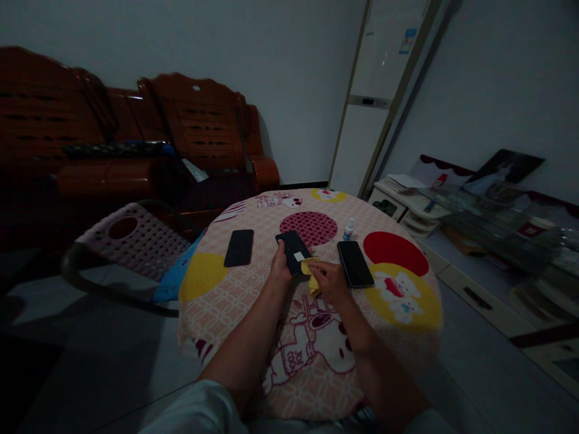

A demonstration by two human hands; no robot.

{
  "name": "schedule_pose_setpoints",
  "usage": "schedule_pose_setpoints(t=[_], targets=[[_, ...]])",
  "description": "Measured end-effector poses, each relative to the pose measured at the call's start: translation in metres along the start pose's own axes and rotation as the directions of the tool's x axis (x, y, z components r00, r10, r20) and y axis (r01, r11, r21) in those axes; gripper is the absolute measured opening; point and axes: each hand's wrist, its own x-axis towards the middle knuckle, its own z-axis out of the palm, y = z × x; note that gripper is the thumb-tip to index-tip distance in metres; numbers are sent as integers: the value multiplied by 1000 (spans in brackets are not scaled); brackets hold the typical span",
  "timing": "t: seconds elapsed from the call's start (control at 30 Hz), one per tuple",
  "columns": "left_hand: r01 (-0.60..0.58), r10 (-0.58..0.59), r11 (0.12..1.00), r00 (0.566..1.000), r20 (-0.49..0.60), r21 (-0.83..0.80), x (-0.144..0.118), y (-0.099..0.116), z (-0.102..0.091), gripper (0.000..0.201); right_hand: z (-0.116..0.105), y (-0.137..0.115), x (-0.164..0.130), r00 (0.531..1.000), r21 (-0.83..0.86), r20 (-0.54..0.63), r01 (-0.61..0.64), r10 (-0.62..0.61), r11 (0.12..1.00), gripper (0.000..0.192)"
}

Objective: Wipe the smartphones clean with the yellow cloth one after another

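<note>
My left hand (281, 265) grips a dark phone (292, 246) by its left edge, its back with a white label facing up, over the middle of the table. In my right hand (330, 278) a yellow cloth (313, 284) is pinched, and part of it lies against the lower end of that phone. Just right of this hand a second black phone (356, 264) lies flat, screen up. Behind it stands a small white bottle (348, 229). A third phone (239, 248) with a reddish edge rests to the left of my left hand.
The round table (253, 301) has a patterned cloth over it. A woven chair (136, 241) stands at its left, with wooden seating (199, 126) behind. To the right is a low cabinet (470, 289) with a glass top and clutter. A tall white unit (380, 78) stands at the back.
</note>
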Motion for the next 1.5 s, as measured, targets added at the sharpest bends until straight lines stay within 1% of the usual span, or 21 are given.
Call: schedule_pose_setpoints(t=[0.07, 0.13, 0.27, 0.37, 0.53, 0.63, 0.7, 0.77, 0.83, 0.97, 1.07, 1.17, 1.23, 1.3, 1.37, 1.5], targets=[[6, -6, 1000, 1000, 24, -12, 0, 1, -1, 60, 2, -2, -1, 1000, -8, 5, 5, -5, 1000, 22], [11, -10, 1000, 999, 39, -12, -1, 1, -1, 59, 7, -6, -4, 999, -17, 37, 22, -22, 1000, 22], [50, -50, 999, 999, 14, 21, -4, -1, 1, 61, 17, -13, -9, 980, -14, 171, 110, -106, 994, 21], [67, -67, 997, 998, -4, 46, -6, -3, 3, 62, 18, -16, -9, 969, -54, 213, 138, -123, 989, 23], [66, -66, 996, 998, -14, 66, -2, -3, 4, 59, 8, -12, -5, 985, -141, 165, 70, -46, 987, 22], [44, -44, 996, 999, -4, 83, -1, -3, 3, 60, 2, -8, -2, 993, -168, 120, 2, 18, 986, 22], [37, -36, 994, 999, -8, 103, -2, -2, 2, 60, 0, -6, -1, 994, -178, 99, -22, 40, 984, 22], [48, -46, 991, 999, -20, 123, -4, -1, 3, 59, 0, -6, -1, 994, -188, 108, -8, 29, 982, 22], [70, -68, 987, 997, -19, 145, -6, 0, 4, 59, 0, -7, -2, 989, -195, 146, 31, -3, 980, 23], [92, -98, 979, 995, 24, 184, -9, 1, 7, 61, 0, -10, -3, 979, -206, 202, 86, -44, 975, 22], [127, -136, 970, 990, 34, 207, -11, 0, 9, 60, 0, -10, -3, 981, -215, 188, 92, -51, 972, 22], [202, -216, 949, 976, 31, 243, -13, -5, 12, 60, 0, -5, -1, 988, -204, 143, 83, -54, 976, 23], [227, -247, 939, 968, 50, 258, -14, -10, 13, 58, -1, -2, 0, 993, -188, 107, 77, -57, 979, 23], [225, -254, 939, 964, 83, 258, -14, -14, 14, 55, -1, -1, 1, 995, -175, 82, 72, -58, 982, 23], [220, -250, 941, 964, 91, 255, -13, -15, 13, 53, -1, -1, 0, 995, -164, 78, 68, -55, 984, 24], [195, -211, 947, 977, 37, 256, -11, -10, 9, 56, 0, -7, -2, 985, -151, 167, 59, -33, 987, 23]])
